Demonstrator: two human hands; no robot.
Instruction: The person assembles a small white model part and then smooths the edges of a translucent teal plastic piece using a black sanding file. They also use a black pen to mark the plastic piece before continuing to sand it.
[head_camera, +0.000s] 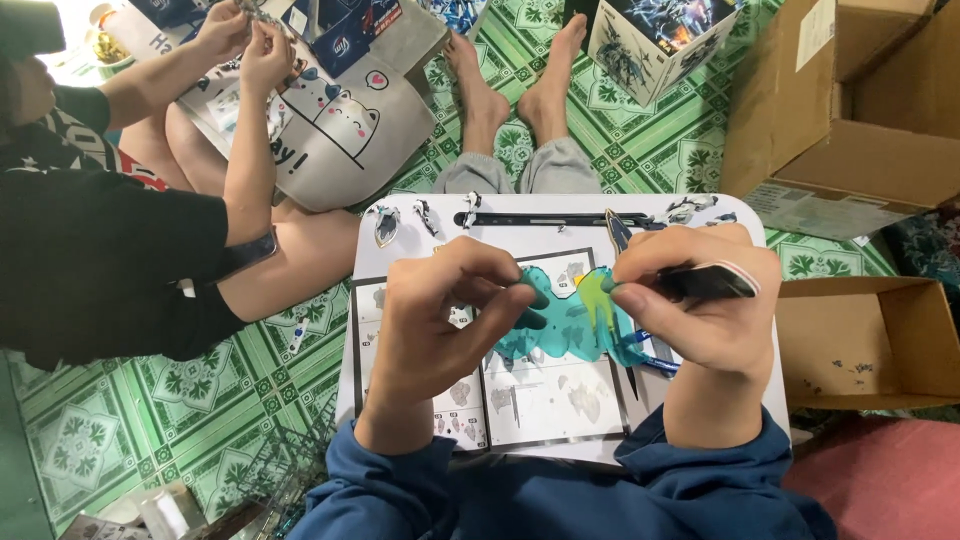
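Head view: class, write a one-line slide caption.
Left hand pinches a translucent teal part; right hand grips a dark tool above the instruction sheet.

green patterned floor mat (120, 420), cardboard boxes (850, 110)

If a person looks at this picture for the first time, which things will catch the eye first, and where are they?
At the centre, the left hand and the right hand hold a translucent teal plastic piece over a white lap table, with a dark tool in the right hand. An instruction sheet lies on that table. Around it spreads a bright green patterned floor, with cardboard boxes at the right and another person at the upper left.
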